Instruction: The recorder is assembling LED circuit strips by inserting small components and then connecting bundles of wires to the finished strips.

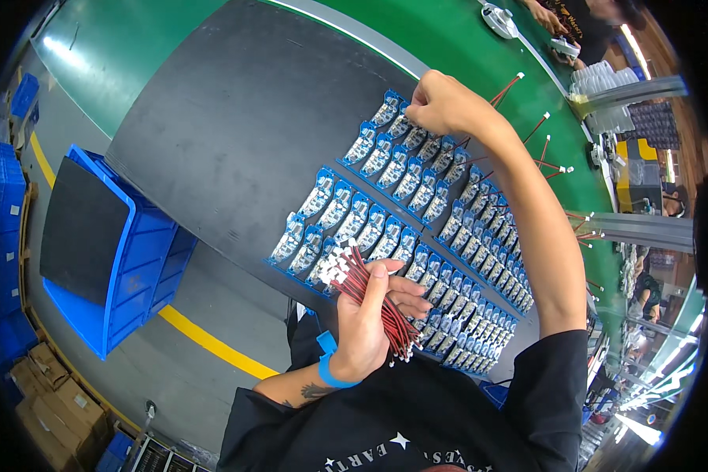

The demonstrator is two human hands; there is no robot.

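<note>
Several rows of blue circuit boards [360, 212] lie in panels on a black work surface [236, 102]. My left hand [358, 338], with a blue band at its wrist, is closed around a bundle of red and black wires [374, 293] with white connectors, above the nearer panels. At the far row, my right hand [448, 104] has its fingers curled and pressed together over a board near the panel's corner. Whatever sits between those fingertips is hidden. Several red and black wires [505, 93] with white ends stick out from the boards beyond my right forearm.
A blue plastic bin [145, 271] with a dark panel stands on the floor at the left. Stacked blue crates [4, 189] and cardboard boxes [63, 393] are farther left. Across the green surface [370, 55], another person's hands [554, 23] hold a white part at the upper right.
</note>
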